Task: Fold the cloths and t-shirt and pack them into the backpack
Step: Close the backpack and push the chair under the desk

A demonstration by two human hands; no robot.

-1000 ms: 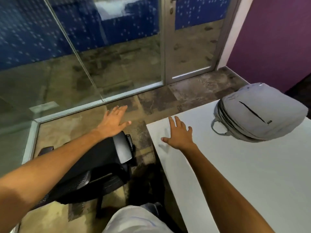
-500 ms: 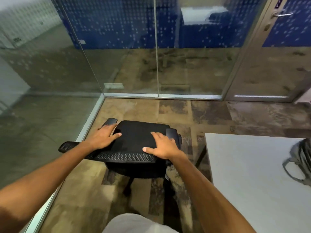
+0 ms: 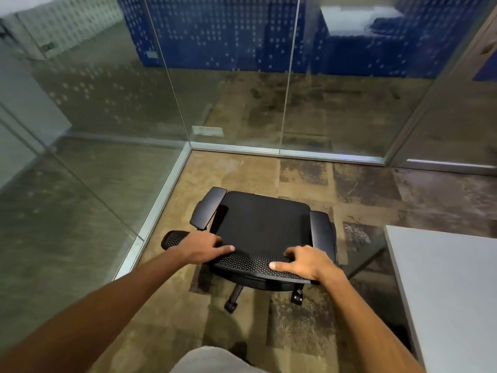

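No cloths, t-shirt or backpack show in the head view now. Both my hands are on the mesh backrest top of a black office chair (image 3: 265, 224), which I look down on from behind. My left hand (image 3: 204, 247) grips the left part of the backrest edge, fingers curled over it. My right hand (image 3: 304, 263) grips the right part of the same edge, thumb along the near side.
A white table (image 3: 451, 286) fills the right edge, its corner near the chair's right armrest. Glass partition walls (image 3: 166, 103) with metal floor rails close in the corner just beyond and left of the chair. Patterned carpet floor (image 3: 363, 189) lies around it.
My view has swung left from the table to the chair; the backpack has left the frame. Both hands went from the table and the air onto the chair's backrest and now curl over its edge.
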